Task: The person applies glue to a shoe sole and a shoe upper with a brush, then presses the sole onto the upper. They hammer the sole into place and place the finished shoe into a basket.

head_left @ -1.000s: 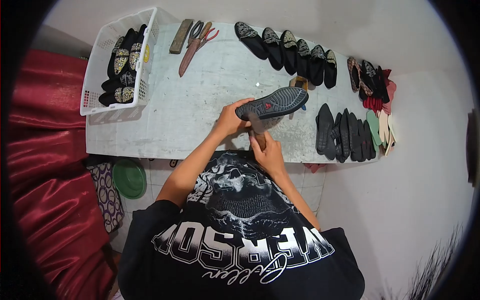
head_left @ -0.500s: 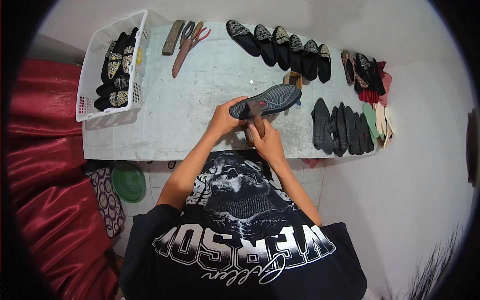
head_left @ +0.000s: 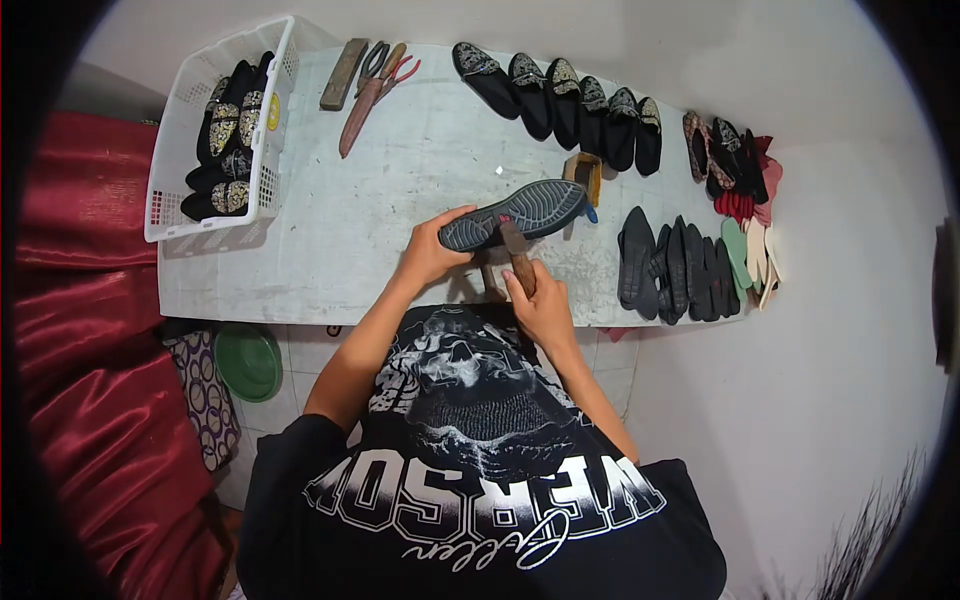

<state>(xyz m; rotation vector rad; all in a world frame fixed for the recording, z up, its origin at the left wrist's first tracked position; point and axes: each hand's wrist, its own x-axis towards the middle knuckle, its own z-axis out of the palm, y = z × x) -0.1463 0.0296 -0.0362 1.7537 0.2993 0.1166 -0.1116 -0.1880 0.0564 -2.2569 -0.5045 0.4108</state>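
My left hand (head_left: 432,248) is closed on the heel end of a black shoe (head_left: 550,207), whose ridged grey sole faces up. In my right hand (head_left: 541,303) is the wooden handle of a hammer (head_left: 518,250); its head lies at the middle of the sole, by a small red mark. Below the shoe, part of an upright brown stand (head_left: 490,280) shows between my hands. Whether the shoe rests on it is hidden. A small open box (head_left: 583,178) stands just beyond the toe.
A white basket (head_left: 210,130) of shoes stands at the table's (head_left: 330,230) left end, beside a whetstone-like block (head_left: 345,75) and pliers (head_left: 398,72). Patterned shoes (head_left: 565,103) line the back edge. Black soles (head_left: 637,262) lie at the right.
The shoe and my left hand have shifted left and slightly down. The hammer head has turned and now points up the sole. The box shows more fully.
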